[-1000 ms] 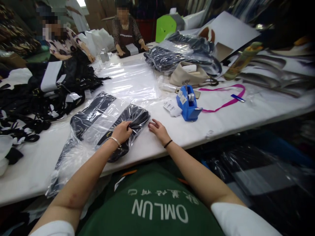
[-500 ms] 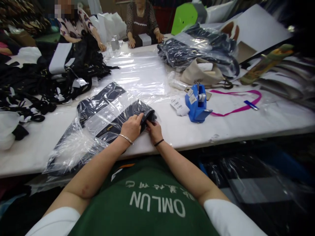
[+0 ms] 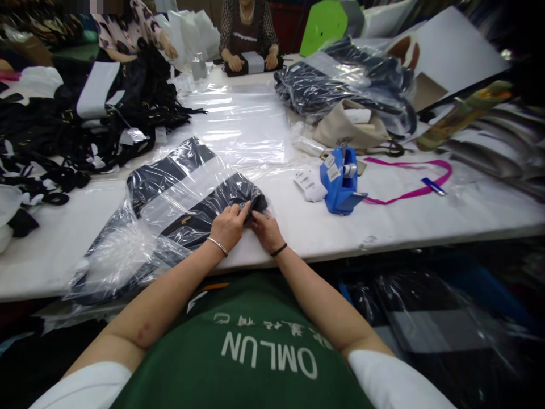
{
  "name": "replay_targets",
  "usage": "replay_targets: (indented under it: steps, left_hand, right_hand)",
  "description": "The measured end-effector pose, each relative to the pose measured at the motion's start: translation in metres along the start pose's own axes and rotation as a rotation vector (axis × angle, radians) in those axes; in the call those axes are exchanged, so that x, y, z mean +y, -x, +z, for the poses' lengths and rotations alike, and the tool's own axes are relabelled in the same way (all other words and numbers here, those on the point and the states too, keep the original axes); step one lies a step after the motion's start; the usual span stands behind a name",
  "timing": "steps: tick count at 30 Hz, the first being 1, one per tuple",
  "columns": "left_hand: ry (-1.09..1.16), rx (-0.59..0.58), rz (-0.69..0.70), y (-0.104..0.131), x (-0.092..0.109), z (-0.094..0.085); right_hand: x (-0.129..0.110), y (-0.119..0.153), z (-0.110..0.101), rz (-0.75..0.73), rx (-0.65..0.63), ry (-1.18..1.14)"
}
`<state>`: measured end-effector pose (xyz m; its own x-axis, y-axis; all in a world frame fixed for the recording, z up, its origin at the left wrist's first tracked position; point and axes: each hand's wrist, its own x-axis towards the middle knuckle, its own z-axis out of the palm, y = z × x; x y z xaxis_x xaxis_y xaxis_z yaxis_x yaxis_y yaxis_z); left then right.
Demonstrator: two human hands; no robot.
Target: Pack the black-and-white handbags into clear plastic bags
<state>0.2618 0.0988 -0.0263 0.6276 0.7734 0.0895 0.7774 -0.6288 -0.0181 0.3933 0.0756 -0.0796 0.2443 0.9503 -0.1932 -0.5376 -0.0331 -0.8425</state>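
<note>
A dark bag (image 3: 170,166) with a small gold-coloured zip pull lies at an angle on the table in front of me. Round its middle runs a pale band (image 3: 183,192), and a clear plastic sleeve (image 3: 123,245) encloses it, crumpled and shiny toward the lower left. At the right end of the bag, my left hand (image 3: 229,226) is closed, thumb and fingers pinching the bunched dark edge and plastic. My right hand (image 3: 267,232) grips the same end from the right, its fingertips partly hidden under the fold.
Right of my hands are a blue tape dispenser (image 3: 339,184), a printed tag (image 3: 310,184) and a pink strap (image 3: 419,199). Clear plastic sleeves (image 3: 242,122) lie beyond. Black bags (image 3: 131,96) fill the left; wrapped bags (image 3: 340,85) are piled back right. Two people work across the table.
The dark folded end has been pressed flatter and tucked between my hands. Across the table, one person's hand has lifted and the other person's dark bundle has shifted.
</note>
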Motion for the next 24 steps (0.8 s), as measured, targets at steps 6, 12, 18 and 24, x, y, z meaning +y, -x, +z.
replay_targets:
  steps: [6,12,18,24]
  left_hand:
    - [-0.029,-0.075,0.011,-0.003,0.016,0.007]
    - [-0.005,-0.032,0.039,0.018,0.005,0.019]
    - [-0.034,-0.044,-0.010,0.012,0.007,0.032]
    - [-0.027,-0.038,0.052,0.006,0.006,0.039]
  right_hand:
    - [0.002,-0.001,0.004,-0.030,0.057,0.149]
    - [0.018,-0.006,-0.004,-0.160,0.193,0.391]
    - [0.006,-0.011,-0.016,-0.180,0.209,0.602]
    - [-0.012,-0.022,-0.032,-0.263,0.201,0.852]
